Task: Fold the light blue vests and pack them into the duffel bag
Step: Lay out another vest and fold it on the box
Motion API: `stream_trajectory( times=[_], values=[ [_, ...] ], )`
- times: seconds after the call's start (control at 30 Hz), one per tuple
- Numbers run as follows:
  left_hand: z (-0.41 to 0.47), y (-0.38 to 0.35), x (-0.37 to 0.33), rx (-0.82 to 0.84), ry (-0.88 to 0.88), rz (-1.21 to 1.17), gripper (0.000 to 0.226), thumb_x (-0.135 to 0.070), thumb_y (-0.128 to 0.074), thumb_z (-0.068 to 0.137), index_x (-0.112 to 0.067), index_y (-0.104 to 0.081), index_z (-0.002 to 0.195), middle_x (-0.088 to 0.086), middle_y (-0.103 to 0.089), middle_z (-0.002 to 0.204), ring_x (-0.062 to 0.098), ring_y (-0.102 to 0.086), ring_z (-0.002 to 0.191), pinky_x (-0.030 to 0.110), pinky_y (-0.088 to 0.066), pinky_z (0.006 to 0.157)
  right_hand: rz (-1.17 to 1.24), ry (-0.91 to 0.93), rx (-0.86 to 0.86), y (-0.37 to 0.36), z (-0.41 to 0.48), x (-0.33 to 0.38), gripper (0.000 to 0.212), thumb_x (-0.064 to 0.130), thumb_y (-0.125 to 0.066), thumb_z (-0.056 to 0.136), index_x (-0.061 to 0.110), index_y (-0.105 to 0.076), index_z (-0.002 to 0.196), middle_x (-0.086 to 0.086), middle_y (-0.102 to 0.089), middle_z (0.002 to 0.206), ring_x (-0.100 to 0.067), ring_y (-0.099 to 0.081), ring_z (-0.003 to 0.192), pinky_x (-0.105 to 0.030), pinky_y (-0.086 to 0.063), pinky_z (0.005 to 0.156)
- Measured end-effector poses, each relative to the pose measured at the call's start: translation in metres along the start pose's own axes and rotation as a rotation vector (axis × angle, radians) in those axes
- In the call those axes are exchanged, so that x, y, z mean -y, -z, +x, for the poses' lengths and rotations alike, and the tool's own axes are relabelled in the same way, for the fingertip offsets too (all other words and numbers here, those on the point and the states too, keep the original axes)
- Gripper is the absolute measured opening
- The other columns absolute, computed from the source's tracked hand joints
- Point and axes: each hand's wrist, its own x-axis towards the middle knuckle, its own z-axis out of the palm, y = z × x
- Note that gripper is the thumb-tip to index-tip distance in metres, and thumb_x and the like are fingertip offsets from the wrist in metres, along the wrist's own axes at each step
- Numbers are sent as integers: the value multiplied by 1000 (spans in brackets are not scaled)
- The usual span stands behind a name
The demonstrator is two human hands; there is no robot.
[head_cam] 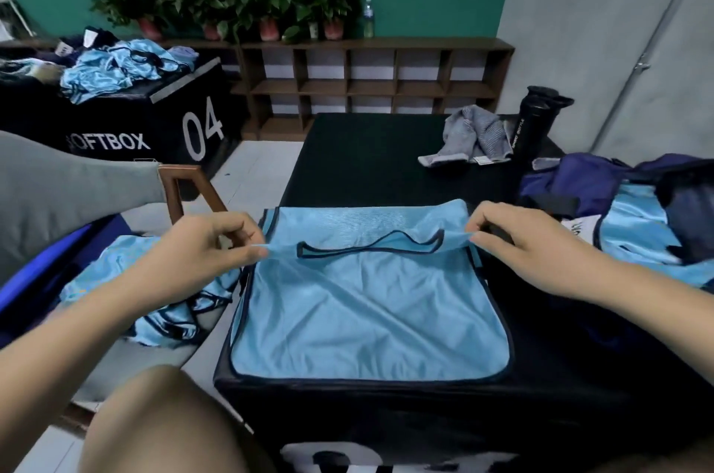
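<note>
Grip of left hand (204,252) and right hand (529,240) pinching shoulders of light blue vest (367,310), flat on worktop (378,155), neckline far, hem nearest person

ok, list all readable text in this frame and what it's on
"OFTBOX" on the black box, first letter hidden by a sleeve.
"04" on the same box.
Print on the black bottle: too small.
White tags on the clothes pile: blurred.
White print on the near box: cut off.
</note>
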Motion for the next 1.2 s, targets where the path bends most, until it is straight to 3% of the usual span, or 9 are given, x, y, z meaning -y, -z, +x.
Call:
stream_trajectory(
  times=[0.07, 0.17, 0.27, 0.43, 0.8, 0.93, 1.0, 1.07, 1.2],
  values=[
    [-21, -4, -1, 1, -35, -1, 15, -33, -82, 90, -21, -75, 84, -6, -75, 88, 12, -67, 79, 22, -48, 71, -22, 27, -6, -4, -23, 5, 8, 33, -59, 107, 39, -58, 102, 15, -58, 91, -12, -55, 89, -25, -40, 80],
    [-46, -9, 5, -6, -89, 8, 27, -52, -80, 90, -26, -75, 85, -6, -74, 89, 11, -67, 78, 20, -47, 70, -35, 80, -21, -9, -50, 8, 6, 34, -57, 107, 39, -58, 105, 19, -57, 96, -11, -56, 94, -27, -42, 89],
    [-64, -15, 11, 24, -127, -8, 33, -60, -72, 85, -27, -75, 87, -4, -73, 92, 14, -70, 80, 23, -50, 72, -68, 165, -18, -18, -70, 8, 5, 30, -59, 108, 34, -61, 105, 21, -58, 100, -11, -57, 98, -34, -44, 89],
    [-81, -29, 28, 121, -212, 91, 19, -54, -75, 89, -35, -75, 88, -9, -71, 94, 17, -70, 83, 36, -54, 71, -137, 312, 19, -40, -96, 3, 9, 33, -55, 111, 31, -63, 108, 20, -53, 104, -11, -54, 95, -38, -47, 85],
    [-92, -46, 43, 248, -179, 85, 21, -60, -78, 86, -39, -76, 88, -15, -73, 98, 11, -71, 94, 26, -51, 83, -247, 343, 108, -64, -121, -4, 8, 36, -57, 109, 35, -64, 110, 16, -52, 105, -9, -48, 92, -32, -45, 84],
    [-87, -47, 40, 137, -41, -54, 25, -54, -76, 90, -30, -80, 93, -6, -76, 93, 12, -70, 81, 24, -51, 74, -201, 269, 129, -57, -121, -2, 12, 38, -56, 107, 38, -65, 113, 22, -52, 109, -4, -50, 99, -31, -46, 91],
    [-81, -49, 42, 7, 67, -72, 5, -33, -80, 94, -29, -78, 91, -7, -76, 89, 10, -66, 74, 21, -49, 67, -200, 244, 102, -51, -116, -6, 17, 29, -53, 106, 35, -66, 115, 22, -53, 112, -7, -53, 101, -34, -47, 92],
    [-72, -52, 50, -105, 191, -27, 9, -22, -82, 92, -25, -74, 93, -10, -73, 84, 11, -64, 71, 20, -47, 64, -263, 219, 86, -48, -109, -15, 25, 19, -55, 101, 32, -65, 119, 20, -53, 116, -11, -54, 103, -36, -49, 91],
    [-56, -58, 67, -97, 486, -90, 30, -46, -85, 87, -32, -64, 104, -7, -73, 87, 15, -68, 77, 37, -53, 72, -386, 178, 122, -51, -102, -31, 57, 5, -70, 83, 31, -61, 132, 15, -53, 132, -17, -57, 117, -38, -52, 96]
  ],
)
